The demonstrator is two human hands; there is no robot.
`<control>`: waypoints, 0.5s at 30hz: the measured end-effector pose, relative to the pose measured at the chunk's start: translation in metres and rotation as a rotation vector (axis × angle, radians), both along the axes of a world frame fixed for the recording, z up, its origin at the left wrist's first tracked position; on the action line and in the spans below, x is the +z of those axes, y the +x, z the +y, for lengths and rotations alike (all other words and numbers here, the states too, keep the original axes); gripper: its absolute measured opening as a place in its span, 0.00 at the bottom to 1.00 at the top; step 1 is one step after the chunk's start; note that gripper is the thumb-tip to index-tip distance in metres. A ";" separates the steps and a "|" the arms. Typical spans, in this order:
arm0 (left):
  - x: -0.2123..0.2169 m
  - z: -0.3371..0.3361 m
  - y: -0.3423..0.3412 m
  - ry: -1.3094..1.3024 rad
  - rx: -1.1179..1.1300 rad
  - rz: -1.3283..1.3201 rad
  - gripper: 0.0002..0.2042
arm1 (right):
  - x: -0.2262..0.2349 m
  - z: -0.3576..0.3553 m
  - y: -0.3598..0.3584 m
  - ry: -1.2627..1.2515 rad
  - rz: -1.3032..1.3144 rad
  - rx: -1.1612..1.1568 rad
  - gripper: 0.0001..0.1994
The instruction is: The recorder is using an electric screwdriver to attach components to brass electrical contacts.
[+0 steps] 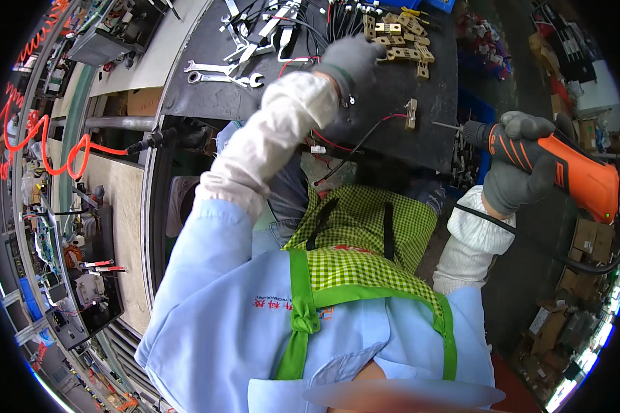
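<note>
In the right hand (515, 165) (gloved), an orange screwdriver (565, 165)

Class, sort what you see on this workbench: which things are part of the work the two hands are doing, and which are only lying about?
In use:
- orange power screwdriver, gripped by the right hand
- pile of tan connector blocks, under the left hand
- single block with red and black wires, near the driver's bit

Lying about:
- spanners
- coiled red hose
- cardboard boxes
</note>
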State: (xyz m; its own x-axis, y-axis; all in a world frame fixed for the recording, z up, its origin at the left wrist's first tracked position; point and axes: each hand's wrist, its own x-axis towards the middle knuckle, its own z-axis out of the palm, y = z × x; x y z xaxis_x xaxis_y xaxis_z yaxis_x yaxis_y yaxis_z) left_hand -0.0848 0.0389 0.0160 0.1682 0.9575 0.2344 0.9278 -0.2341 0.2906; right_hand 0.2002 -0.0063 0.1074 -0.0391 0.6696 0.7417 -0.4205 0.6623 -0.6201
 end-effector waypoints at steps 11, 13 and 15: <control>-0.009 0.017 0.000 -0.121 -0.056 0.394 0.17 | -0.002 -0.019 -0.017 -0.017 0.044 -0.069 0.31; -0.012 0.019 0.000 -0.112 -0.065 0.441 0.18 | -0.003 -0.020 -0.017 -0.006 0.038 -0.069 0.30; -0.005 0.017 0.000 -0.110 -0.117 0.457 0.19 | -0.004 -0.023 -0.015 -0.107 0.017 -0.108 0.32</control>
